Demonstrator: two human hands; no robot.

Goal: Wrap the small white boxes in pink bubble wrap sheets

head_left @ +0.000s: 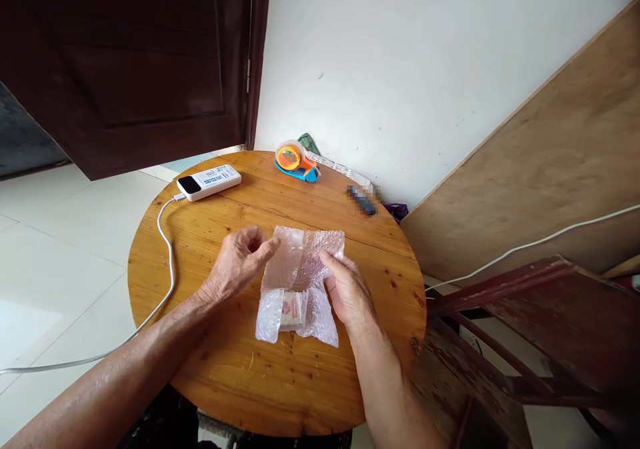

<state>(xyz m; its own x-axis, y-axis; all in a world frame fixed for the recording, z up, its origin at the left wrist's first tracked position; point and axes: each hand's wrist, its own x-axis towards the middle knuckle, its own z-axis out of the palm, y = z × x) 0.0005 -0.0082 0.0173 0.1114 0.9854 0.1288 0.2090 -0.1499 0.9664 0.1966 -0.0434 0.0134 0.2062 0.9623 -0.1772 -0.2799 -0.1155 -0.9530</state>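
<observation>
A: Count the hands, reading the round wooden table (pixel 280 392) as a clock with 12 at the wall.

B: 2. The left hand (pixel 243 259) is between the centre and 10 or 11, the right hand (pixel 350 289) off toward 3.

A: What's between them?

B: 1 piece of bubble wrap (pixel 306 282), close to the table's middle. 1 small packet (pixel 294 310) with red marks lies at the wrap's 6 o'clock end, partly covered by film.

A: And the fingers?

B: The right ones grasp the wrap at its 2 o'clock side, thumb on top, the others behind the edge. The left ones are curled, thumb tip at the wrap's 11 o'clock edge; I can't tell whether they pinch it.

A: Other things on the table?

B: 1 white device (pixel 215 181) with a dark screen at 11, 1 orange and blue tape dispenser (pixel 297 162) at 12, and 1 dark, blurred object (pixel 361 199) between 1 and 2.

A: Cables?

B: 2, both white. The charging cable (pixel 171 269) joins the device and leaves the table past 8; the wall-side cable (pixel 530 241) hangs beyond the table, toward 3.
</observation>
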